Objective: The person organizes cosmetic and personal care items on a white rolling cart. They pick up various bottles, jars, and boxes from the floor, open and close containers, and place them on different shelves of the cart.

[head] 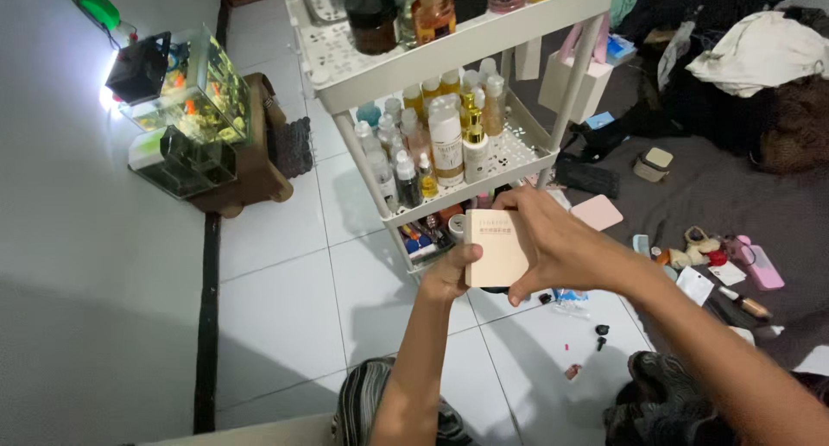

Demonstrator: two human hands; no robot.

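Fig.: box (495,249), pale, flat, held upright betw. both hands, just in front of cart (518,157); left hand (449,273) grip pinches lower edge, right hand (561,243) grip wraps top & side; best kept level, thumbs firm; bottles (449,144) crowd shelf behind; fish tank (186,92) left; clutter on floor (285,273) right.

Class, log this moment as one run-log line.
left hand: grips box's lower edge | right hand: holds beige box | behind: white trolley of bottles
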